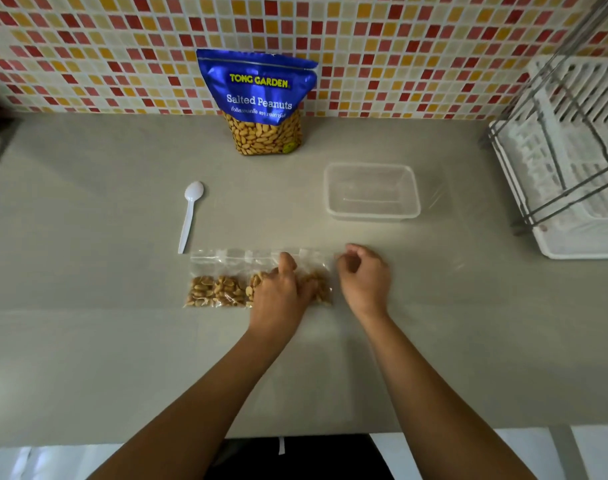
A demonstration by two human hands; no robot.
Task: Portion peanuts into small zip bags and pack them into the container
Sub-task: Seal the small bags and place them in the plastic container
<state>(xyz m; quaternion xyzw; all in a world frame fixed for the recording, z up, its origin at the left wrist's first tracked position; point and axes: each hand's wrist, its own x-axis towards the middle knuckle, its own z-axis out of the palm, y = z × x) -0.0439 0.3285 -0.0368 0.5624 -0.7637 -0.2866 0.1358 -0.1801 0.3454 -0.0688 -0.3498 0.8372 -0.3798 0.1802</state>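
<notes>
Several small zip bags of peanuts (214, 289) lie side by side in a row on the grey counter. My left hand (281, 292) lies on top of one bag in the row, thumb pointing away from me and fingers curled down over it, hiding most of it. The rightmost bag (319, 284) shows just past my fingers. My right hand (363, 277) hovers beside that bag's right edge with fingers loosely curled and nothing visible in them. The clear plastic container (371, 214) stands empty farther back on the right. The blue Salted Peanuts pouch (261, 98) stands upright against the tiled wall.
A white plastic spoon (190, 216) lies left of the row, bowl pointing away from me. A white dish rack with a wire frame (572, 174) fills the right edge. The counter's front edge (295, 433) runs below my forearms.
</notes>
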